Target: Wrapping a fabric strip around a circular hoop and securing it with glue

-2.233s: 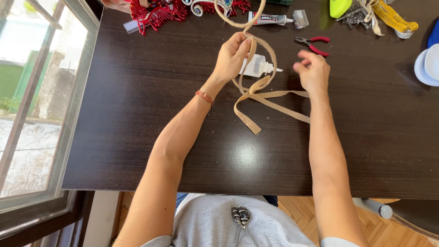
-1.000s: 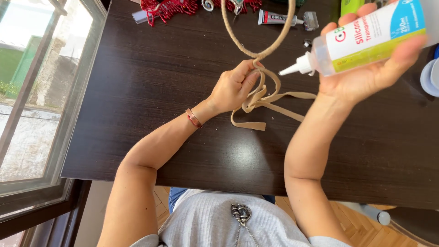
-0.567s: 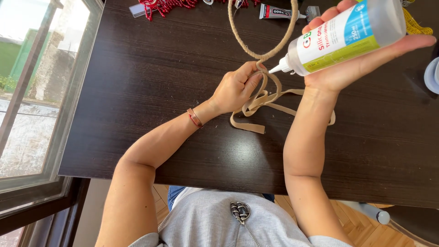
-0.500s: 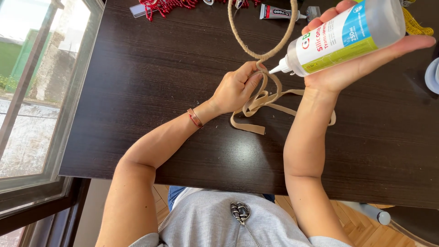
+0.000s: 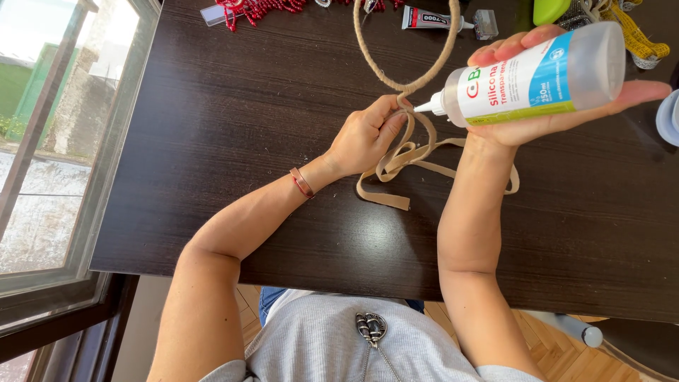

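My left hand (image 5: 366, 134) pinches the near part of a cord-wrapped ring (image 5: 424, 73) lying on the dark wooden table (image 5: 233, 141). A beige ribbon (image 5: 404, 157) runs from under those fingers and trails loose across the table toward me. My right hand (image 5: 544, 113) holds a clear plastic glue bottle (image 5: 532, 73) with a coloured label on its side. Its white nozzle (image 5: 430, 107) points left, right next to the ring where my left fingers grip it.
Along the table's far edge lie red beads (image 5: 258, 8), a small glue tube (image 5: 433, 18), a green object (image 5: 550, 10) and yellow cord (image 5: 636, 35). A white-blue dish (image 5: 668, 117) sits at the right edge. A window (image 5: 49, 127) runs along the left.
My right hand picked up the glue bottle and brought it down and left, so the nozzle now sits at the ring. My left hand has kept its hold on ring and ribbon.
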